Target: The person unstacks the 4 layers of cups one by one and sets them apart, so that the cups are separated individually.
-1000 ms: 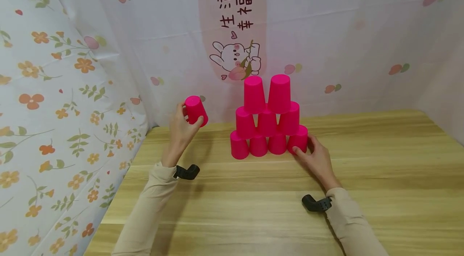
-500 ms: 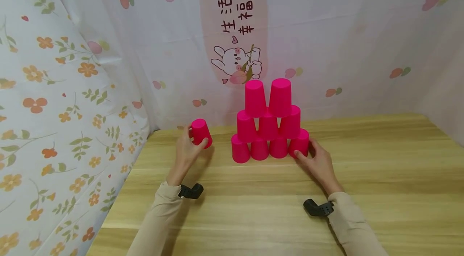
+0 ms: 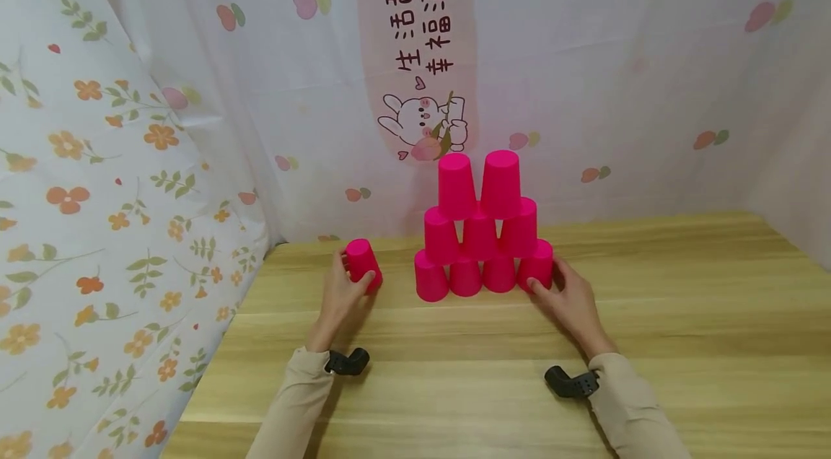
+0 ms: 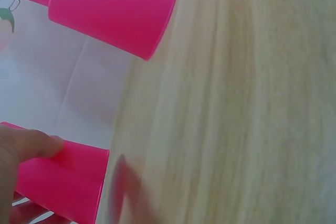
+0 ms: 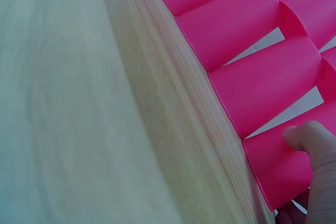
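Note:
My left hand [image 3: 340, 304] grips a bright pink cup [image 3: 360, 264], mouth down and slightly tilted, low over the table left of a cup pyramid. In the left wrist view the thumb lies on this cup's wall [image 4: 65, 182], with its shadow on the wood beside the rim. My right hand [image 3: 574, 300] holds the rightmost bottom-row cup [image 3: 535, 264], thumb in front and fingers behind, partly hidden. That pyramid of upturned pink cups has a bottom row of several, three in the middle row [image 3: 479, 234] and two on top [image 3: 501, 185].
The wood-grain table [image 3: 454, 372] runs back to a white printed curtain [image 3: 292, 98] close behind the pyramid. A floral cloth [image 3: 130, 228] hangs along the left side. Each wrist wears a black camera mount [image 3: 571, 382].
My left hand has lowered its cup toward the table and slightly right. The right hand keeps its grip on the bottom-row cup, and the pyramid stands as before. The head view tilts up slightly.

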The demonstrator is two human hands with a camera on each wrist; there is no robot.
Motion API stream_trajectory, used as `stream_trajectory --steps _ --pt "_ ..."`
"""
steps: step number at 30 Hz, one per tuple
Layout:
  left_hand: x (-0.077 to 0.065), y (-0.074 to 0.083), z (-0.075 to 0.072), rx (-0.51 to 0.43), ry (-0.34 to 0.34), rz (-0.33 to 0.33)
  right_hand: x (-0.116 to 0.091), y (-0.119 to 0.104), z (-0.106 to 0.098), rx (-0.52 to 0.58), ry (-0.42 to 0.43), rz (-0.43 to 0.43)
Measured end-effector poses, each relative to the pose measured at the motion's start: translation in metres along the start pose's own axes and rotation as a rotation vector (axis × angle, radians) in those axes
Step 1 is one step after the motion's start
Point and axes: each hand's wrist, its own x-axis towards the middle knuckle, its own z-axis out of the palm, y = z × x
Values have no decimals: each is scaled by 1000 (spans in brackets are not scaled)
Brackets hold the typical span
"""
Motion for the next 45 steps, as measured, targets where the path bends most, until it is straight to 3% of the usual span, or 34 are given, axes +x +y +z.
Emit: stream_trajectory --steps 7,22,31,41,45 --pt "-2 -5 -2 20 12 -52 0 -4 4 -1 8 8" --pt "0 -12 -2 47 -11 -55 1 1 2 -9 -5 27" --pt "3 -14 -8 64 -38 -76 2 1 1 -11 32 -16" --pt "7 -15 -13 10 -90 -79 3 -1 0 -6 26 -11" --pt "4 -5 -13 82 -43 -61 1 -1 0 -5 17 1"
